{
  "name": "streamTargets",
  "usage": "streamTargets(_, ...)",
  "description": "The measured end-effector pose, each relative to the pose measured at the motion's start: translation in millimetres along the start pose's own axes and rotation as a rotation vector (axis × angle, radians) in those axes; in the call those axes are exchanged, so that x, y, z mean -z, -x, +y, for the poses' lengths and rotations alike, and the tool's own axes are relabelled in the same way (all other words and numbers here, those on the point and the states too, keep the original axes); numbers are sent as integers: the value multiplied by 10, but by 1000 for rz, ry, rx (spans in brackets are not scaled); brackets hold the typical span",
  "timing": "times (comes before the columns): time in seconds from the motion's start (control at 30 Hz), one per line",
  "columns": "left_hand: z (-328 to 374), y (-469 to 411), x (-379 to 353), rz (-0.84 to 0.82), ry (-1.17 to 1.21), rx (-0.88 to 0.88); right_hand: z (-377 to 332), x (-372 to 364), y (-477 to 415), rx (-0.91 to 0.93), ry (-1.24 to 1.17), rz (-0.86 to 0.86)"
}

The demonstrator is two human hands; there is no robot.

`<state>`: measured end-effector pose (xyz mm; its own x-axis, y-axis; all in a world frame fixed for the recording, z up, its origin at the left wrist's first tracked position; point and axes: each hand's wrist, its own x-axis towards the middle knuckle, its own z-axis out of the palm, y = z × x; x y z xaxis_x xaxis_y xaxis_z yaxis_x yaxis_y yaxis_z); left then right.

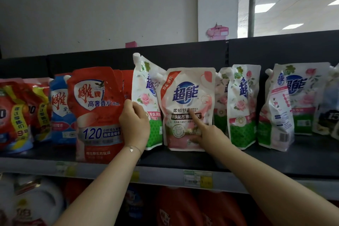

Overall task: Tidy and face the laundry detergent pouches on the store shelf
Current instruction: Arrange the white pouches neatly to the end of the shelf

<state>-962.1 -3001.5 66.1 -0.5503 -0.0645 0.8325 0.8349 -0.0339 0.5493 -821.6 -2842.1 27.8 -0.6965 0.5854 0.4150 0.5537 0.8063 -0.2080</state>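
Observation:
Detergent pouches stand in a row on a dark shelf [183,159]. My left hand [134,124] grips the right edge of a red pouch [97,113] that stands forward near the shelf's front lip. Behind that hand leans a white and green pouch with roses [145,86], its spout up. My right hand [207,134] rests against a white and pink pouch [187,97] that faces front, its forefinger stretched out on the label and thumb low on the pouch. Right of it stand more rose pouches [242,104], turned at angles.
Red and yellow pouches [14,113] and a blue one [60,108] fill the left end. A sideways white pouch [277,115] stands at the right. Price tags [198,179] line the shelf edge. Large detergent bottles [174,207] sit on the shelf below.

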Motion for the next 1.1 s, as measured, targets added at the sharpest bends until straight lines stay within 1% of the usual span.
streamTargets(0.1, 109, -17, 174, 12, 40, -19, -34, 19, -4, -15, 36, -23)
streamTargets(0.27, 218, -95, 422, 35, 73, -6, -185, 14, 36, -14, -29, -22)
streamTargets(0.4, 308, -190, 569, 57, 74, -15, -171, 90, 157, 9, -120, -44)
streamTargets(0.47, 374, -241, 596, 71, 92, -7, -135, 201, 202, -12, -71, -42)
streamTargets(0.53, 445, -282, 603, 83, 99, -8, -119, 331, 225, -33, -44, 8)
streamTargets(0.6, 518, -310, 616, 88, 104, -16, -135, 451, 258, -13, -142, 42)
streamTargets(0.73, 662, -345, 685, 110, 114, -32, -167, 573, 279, 18, -426, 7)
streamTargets(0.83, 691, -356, 738, 117, 98, -34, -194, 570, 258, 20, -487, -2)
streamTargets(0.97, 688, -406, 835, 135, 95, -36, -212, 518, 232, -26, -565, -63)
streamTargets(1.1, 665, -522, 955, 157, 53, -73, -245, 513, 226, -28, -598, -114)
